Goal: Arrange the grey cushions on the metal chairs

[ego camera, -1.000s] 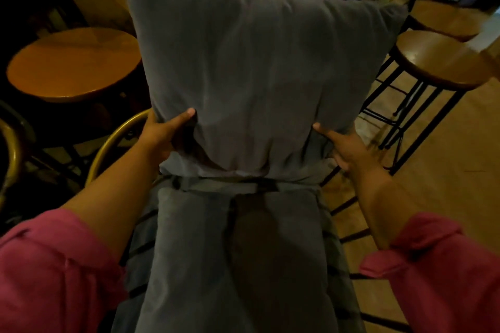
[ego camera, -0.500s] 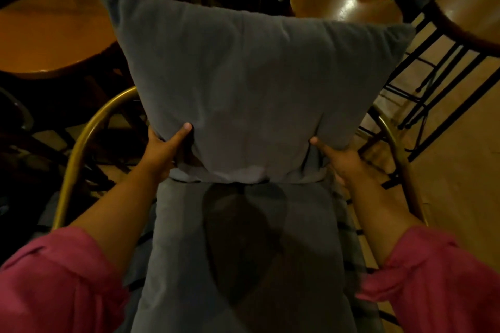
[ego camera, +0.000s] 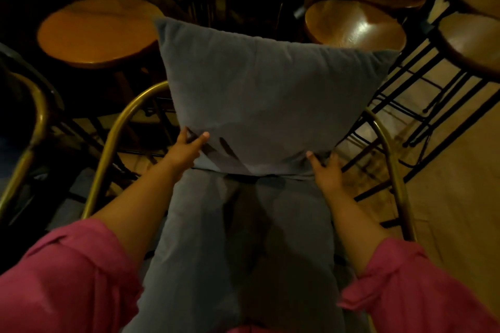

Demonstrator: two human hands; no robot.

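A grey back cushion [ego camera: 270, 94] stands upright against the back of a brass-coloured metal chair [ego camera: 119, 127]. Its lower edge rests on a grey seat cushion [ego camera: 243, 238] that lies flat on the chair seat. My left hand [ego camera: 189, 150] grips the back cushion's lower left corner, thumb in front. My right hand [ego camera: 326, 173] holds its lower right corner, fingers spread on the fabric. The chair back is hidden behind the cushion.
Round wooden stools [ego camera: 97, 35] [ego camera: 354, 24] [ego camera: 470, 43] on black metal legs crowd the area behind and to the right. Another brass chair frame [ego camera: 35, 121] stands at the left. Wooden floor [ego camera: 460, 197] shows at the right.
The back cushion has come down and away from me onto the rear of the seat cushion. Both hands stayed at its lower corners, and the chair's brass arms came into view.
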